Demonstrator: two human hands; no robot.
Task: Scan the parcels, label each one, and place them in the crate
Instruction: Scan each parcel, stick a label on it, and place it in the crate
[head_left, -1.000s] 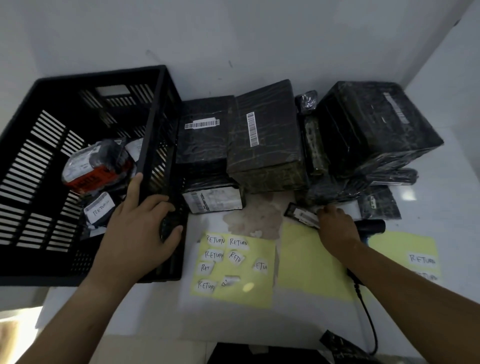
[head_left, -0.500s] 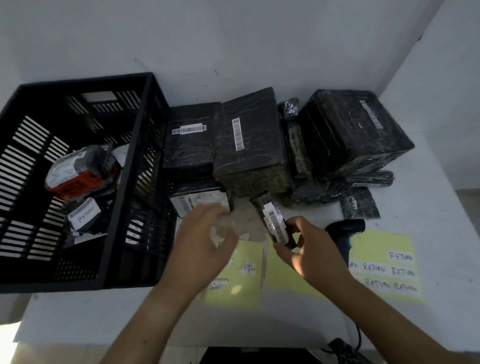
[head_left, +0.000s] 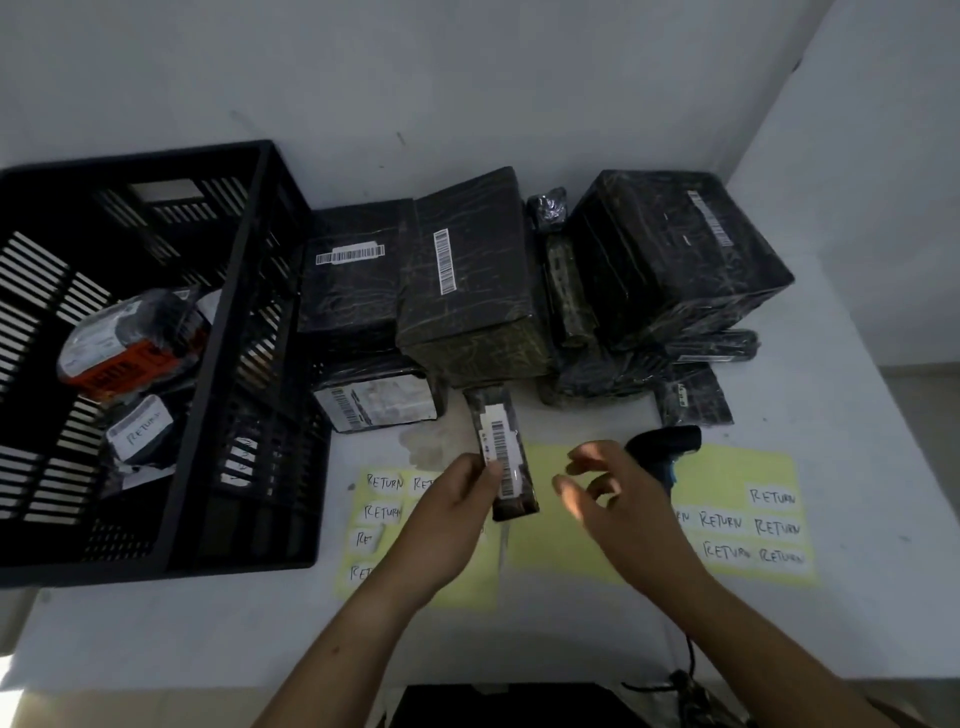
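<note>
My left hand (head_left: 457, 499) pinching a slim parcel (head_left: 501, 457), barcode up, above the label sheets (head_left: 737, 483), my right hand (head_left: 613, 499) loose-fingered just beside it, scanner (head_left: 665, 449) behind that hand, crate (head_left: 223, 332) at left holding labelled parcels (head_left: 119, 348), wrapped boxes (head_left: 467, 280) stacked by the wall (head_left: 415, 78).

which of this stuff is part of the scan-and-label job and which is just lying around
Job: small parcel in the left hand, scanner, RETURN label sheets, crate, stacked parcels.
Just lying about: stain on the table, dark object at the bottom edge.
</note>
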